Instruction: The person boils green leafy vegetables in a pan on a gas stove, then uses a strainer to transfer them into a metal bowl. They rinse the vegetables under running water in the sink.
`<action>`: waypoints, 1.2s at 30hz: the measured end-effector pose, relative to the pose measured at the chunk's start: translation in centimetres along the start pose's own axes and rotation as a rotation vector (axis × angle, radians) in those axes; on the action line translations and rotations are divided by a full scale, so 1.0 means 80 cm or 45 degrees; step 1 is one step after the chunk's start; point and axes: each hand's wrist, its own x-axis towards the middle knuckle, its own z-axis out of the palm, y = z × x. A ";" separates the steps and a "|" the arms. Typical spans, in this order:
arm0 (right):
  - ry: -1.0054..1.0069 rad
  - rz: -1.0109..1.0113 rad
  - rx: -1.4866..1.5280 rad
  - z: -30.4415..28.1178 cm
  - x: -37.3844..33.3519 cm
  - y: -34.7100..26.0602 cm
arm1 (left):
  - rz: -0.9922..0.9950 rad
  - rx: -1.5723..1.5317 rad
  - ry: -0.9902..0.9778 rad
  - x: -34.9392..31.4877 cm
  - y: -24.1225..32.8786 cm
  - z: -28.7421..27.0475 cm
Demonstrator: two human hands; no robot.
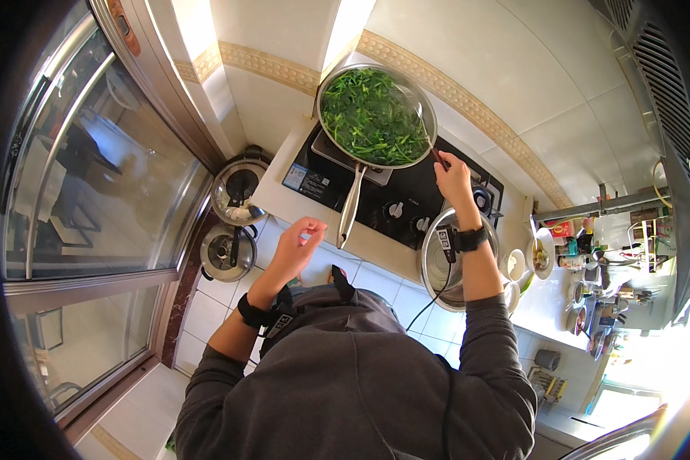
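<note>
A steel frying pan (431,115) full of chopped leafy greens (372,115) stands on the left burner of the black gas stove (395,199). Its long metal handle (350,207) points toward me. My right hand (454,180) grips the dark handle of a cooking utensil (439,159) at the pan's right edge. The utensil's thin metal shaft runs into the pan; its head is hidden among the greens. Left of the pan handle, and apart from it, my left hand (299,244) hovers with fingers curled in and nothing visible in them.
A large steel basin (429,264) is beneath my right forearm. Two lidded pots (241,253) stand by the glass sliding door (115,176) at left. Bowls (543,253) and seasonings crowd the right counter, and a range hood (659,100) overhangs the upper right.
</note>
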 end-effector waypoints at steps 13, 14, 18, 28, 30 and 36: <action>-0.065 -0.010 0.104 0.021 0.002 0.003 | 0.021 0.172 -0.006 -0.008 0.008 -0.010; -0.072 0.047 0.133 0.009 -0.005 -0.002 | 0.024 0.186 0.002 -0.009 0.007 -0.010; -0.207 0.234 0.358 -0.014 -0.024 -0.018 | 0.064 0.253 0.011 -0.009 0.005 -0.011; -0.155 0.040 0.247 -0.014 -0.040 -0.032 | 0.124 0.297 -0.045 0.002 0.008 -0.006; -0.195 0.111 0.264 -0.023 -0.047 -0.032 | 0.149 0.313 -0.048 0.003 0.005 -0.005; -0.217 0.050 0.211 -0.006 -0.049 -0.031 | 0.095 0.335 -0.139 0.001 0.002 -0.002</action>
